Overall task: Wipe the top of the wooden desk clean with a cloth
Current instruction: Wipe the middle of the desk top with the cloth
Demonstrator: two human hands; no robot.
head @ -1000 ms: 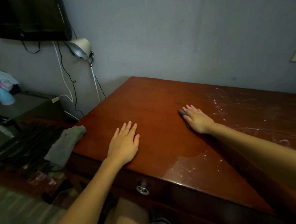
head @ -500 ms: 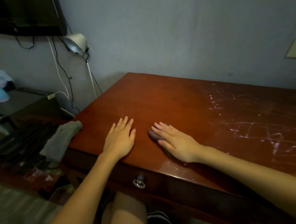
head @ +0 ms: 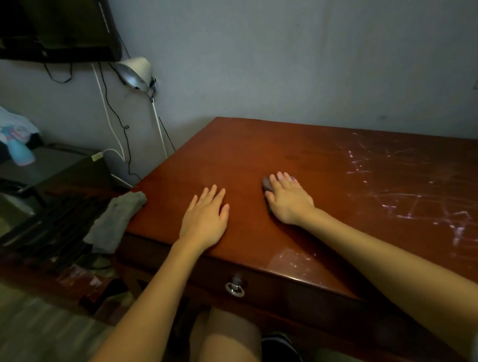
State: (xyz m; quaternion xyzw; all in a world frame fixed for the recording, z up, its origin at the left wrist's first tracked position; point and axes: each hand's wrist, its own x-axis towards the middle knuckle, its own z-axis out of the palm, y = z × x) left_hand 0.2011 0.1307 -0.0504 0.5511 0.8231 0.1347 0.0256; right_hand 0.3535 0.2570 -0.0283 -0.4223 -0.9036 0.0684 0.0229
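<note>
Red-brown tabletop (head: pixel 258 155) against a grey wall (head: pixel 277 45), midway through a wipe-down, as it appears. A small dark cloth (head: pixel 266 183) lies on the wood left of centre, pinned under the right grip (head: pixel 291 202), whose fingers are straight and pressed flat, not curled round it. The left grip (head: pixel 205 217) is released, palm down on bare wood just beside it and holding nothing.

Wood around and left of both grips looks even and unmarked, which suggests that part is done. Pale streaks (head: pixel 402 194) criss-cross the right half, and a dull smear (head: pixel 295 258) sits near the front edge. By this view, the larger share of the job remains there, well apart from the cloth. Whether the streaks are dust or scratches cannot be told.

A grey rag (head: pixel 116 221) droops at the left end. A ring pull (head: pixel 235 286) hangs on the drawer below. A clip lamp (head: pixel 134 71) and a dark screen (head: pixel 50 26) hang on the wall.
</note>
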